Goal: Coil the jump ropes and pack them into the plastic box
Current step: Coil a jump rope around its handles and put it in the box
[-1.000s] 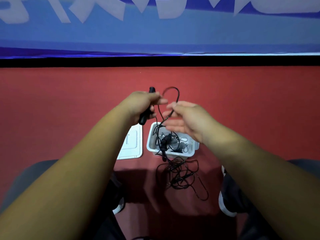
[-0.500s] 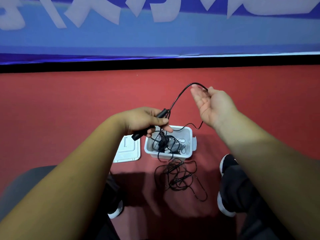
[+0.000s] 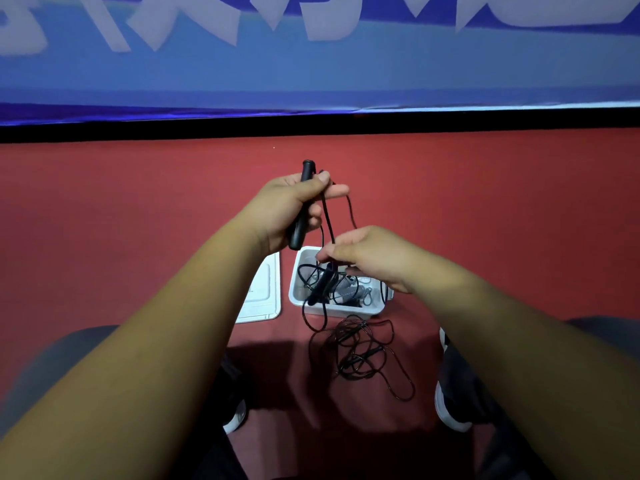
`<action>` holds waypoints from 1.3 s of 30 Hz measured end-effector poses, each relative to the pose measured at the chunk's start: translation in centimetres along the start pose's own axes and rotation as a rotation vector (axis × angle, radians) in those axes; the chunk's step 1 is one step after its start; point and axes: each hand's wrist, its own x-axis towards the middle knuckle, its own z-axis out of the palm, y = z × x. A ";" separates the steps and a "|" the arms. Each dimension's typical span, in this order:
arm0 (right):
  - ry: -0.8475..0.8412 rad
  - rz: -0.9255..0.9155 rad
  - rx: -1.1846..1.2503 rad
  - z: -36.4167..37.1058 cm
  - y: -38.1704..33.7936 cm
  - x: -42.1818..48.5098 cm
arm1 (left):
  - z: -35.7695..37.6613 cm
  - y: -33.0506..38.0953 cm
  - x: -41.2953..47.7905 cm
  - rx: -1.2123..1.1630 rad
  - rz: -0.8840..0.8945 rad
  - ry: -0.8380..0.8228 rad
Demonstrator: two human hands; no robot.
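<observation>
White lid (image 3: 261,296) lies flat on the red floor (image 3: 138,220), just left of the plastic box (image 3: 337,310). Left hand (image 3: 287,207), up beyond the box, fingers wrapped round a black jump rope handle (image 3: 307,169), nearly upright. Its cord (image 3: 327,220) drops to the right hand (image 3: 370,256), fingers pinching it just above the box. Loose rope tangle (image 3: 360,355) sits on the floor at the box's near side.

We see dim, even light; soft shadows fall on the floor (image 3: 519,220) near us, and the banner (image 3: 346,71) looks blurred and bowed.
</observation>
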 end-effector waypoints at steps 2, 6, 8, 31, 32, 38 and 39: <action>-0.009 -0.014 0.133 0.2 -0.2 0.0 | -0.4 0.0 0.1 0.036 -0.005 0.050; 0.136 -0.003 0.374 0.1 -0.5 0.6 | -1.5 0.0 -0.3 0.296 -0.106 0.120; 0.213 0.012 0.477 -0.3 -0.8 0.7 | -1.7 -0.1 -1.0 0.444 -0.158 0.073; 0.422 0.008 0.634 -3.1 -1.6 0.6 | -0.5 -2.7 -0.5 0.632 -0.071 -0.010; 0.461 0.021 0.576 -3.2 -1.4 0.8 | -0.6 -2.7 -0.4 0.598 -0.059 0.035; 0.448 0.140 0.101 -3.2 0.3 1.7 | -1.3 -2.3 0.6 0.260 -0.014 0.256; 0.429 0.136 0.010 -3.1 0.4 1.6 | -1.4 -2.1 0.7 0.206 0.001 0.301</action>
